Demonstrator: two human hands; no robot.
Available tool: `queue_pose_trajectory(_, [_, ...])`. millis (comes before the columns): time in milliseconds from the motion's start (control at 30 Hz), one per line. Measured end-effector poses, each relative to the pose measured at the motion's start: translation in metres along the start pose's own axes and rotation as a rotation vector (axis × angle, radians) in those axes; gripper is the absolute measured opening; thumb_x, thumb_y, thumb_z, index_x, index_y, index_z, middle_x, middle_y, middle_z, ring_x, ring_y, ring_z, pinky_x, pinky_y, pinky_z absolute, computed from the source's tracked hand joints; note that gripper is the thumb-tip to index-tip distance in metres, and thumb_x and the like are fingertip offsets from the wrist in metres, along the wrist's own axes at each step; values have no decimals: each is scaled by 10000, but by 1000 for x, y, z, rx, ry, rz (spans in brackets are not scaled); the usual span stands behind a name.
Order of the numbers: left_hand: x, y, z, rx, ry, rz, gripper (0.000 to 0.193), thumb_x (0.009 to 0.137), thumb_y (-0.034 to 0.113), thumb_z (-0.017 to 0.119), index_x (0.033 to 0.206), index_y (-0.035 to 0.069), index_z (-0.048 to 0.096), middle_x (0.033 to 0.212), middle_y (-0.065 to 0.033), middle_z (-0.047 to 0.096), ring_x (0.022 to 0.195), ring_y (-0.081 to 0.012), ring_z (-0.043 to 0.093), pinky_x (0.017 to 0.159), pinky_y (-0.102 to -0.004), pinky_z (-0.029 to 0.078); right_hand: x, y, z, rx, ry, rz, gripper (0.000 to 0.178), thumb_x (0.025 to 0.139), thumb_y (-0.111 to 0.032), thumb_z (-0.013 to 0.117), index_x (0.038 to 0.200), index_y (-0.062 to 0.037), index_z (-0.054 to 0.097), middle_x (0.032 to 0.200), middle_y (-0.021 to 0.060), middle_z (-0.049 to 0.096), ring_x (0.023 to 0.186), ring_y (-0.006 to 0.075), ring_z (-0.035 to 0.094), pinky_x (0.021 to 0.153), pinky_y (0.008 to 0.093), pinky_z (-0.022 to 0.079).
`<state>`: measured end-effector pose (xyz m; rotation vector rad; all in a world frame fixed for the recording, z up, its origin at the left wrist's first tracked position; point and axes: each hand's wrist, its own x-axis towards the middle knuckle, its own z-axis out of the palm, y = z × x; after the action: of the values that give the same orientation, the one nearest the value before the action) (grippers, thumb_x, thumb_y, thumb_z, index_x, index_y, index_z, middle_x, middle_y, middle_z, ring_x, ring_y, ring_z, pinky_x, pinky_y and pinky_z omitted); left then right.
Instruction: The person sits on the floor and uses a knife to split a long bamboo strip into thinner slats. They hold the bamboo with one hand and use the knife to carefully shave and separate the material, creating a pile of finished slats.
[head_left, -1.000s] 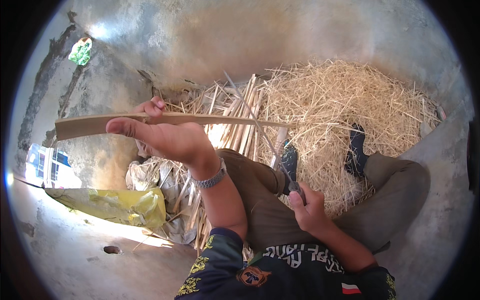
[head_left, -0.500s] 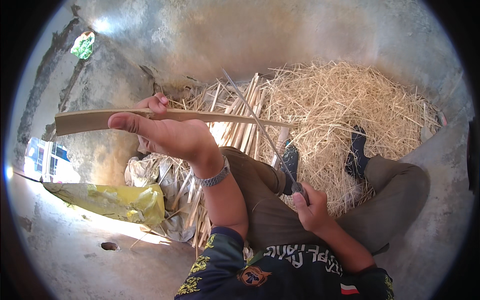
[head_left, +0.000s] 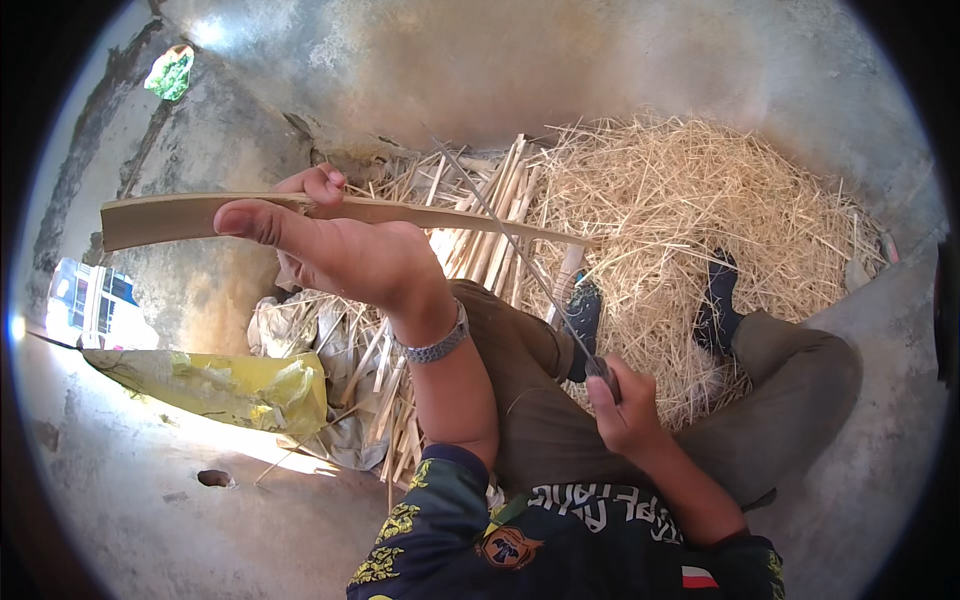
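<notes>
My left hand (head_left: 330, 245) is raised in front of me and grips a long flat bamboo strip (head_left: 180, 215) that runs from the far left across to the right, ending over the straw. My right hand (head_left: 620, 405) rests near my knee and is closed on the handle of a long thin knife (head_left: 510, 240), whose blade points up and left and crosses the bamboo strip. A metal watch band sits on my left wrist. My legs in brown trousers stretch forward.
A heap of thin bamboo shavings (head_left: 700, 210) covers the concrete floor ahead, with split bamboo sticks (head_left: 480, 215) stacked beside it. A yellow plastic sack (head_left: 210, 385) and crumpled cloth lie at my left. A concrete wall rises behind.
The knife blade has swung up from low by my knee to cross the bamboo strip. My left hand has kept the strip nearly still.
</notes>
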<state>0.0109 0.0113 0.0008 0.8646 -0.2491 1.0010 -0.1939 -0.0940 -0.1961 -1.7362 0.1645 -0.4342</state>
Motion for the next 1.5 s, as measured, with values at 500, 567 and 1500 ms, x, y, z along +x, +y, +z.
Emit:
queue_pose_trajectory(500, [-8, 6, 7, 50, 4, 4, 782, 978, 678, 472, 1348, 0, 348, 682, 2, 357, 684, -132, 432, 709, -275, 435, 8, 21, 15, 2, 40, 21, 357, 1006, -284, 634, 792, -8, 555, 546, 96, 504, 463, 186, 496, 489, 344, 394])
queue_pose_trajectory(567, [-9, 6, 7, 113, -30, 21, 632, 1004, 690, 386, 933, 63, 415, 650, -12, 391, 699, -147, 452, 799, -291, 431, 12, 36, 13, -25, 40, 219, 337, 1007, -271, 634, 811, -8, 556, 549, 92, 511, 467, 181, 507, 492, 342, 403])
queue_pose_trajectory(1500, [2, 2, 1, 88, 11, 14, 733, 974, 705, 463, 1253, 38, 345, 671, -7, 358, 704, -147, 441, 750, -283, 428, 2, 35, 15, 2, 19, 175, 377, 1030, -266, 596, 768, -3, 530, 550, 106, 493, 479, 184, 493, 496, 364, 390])
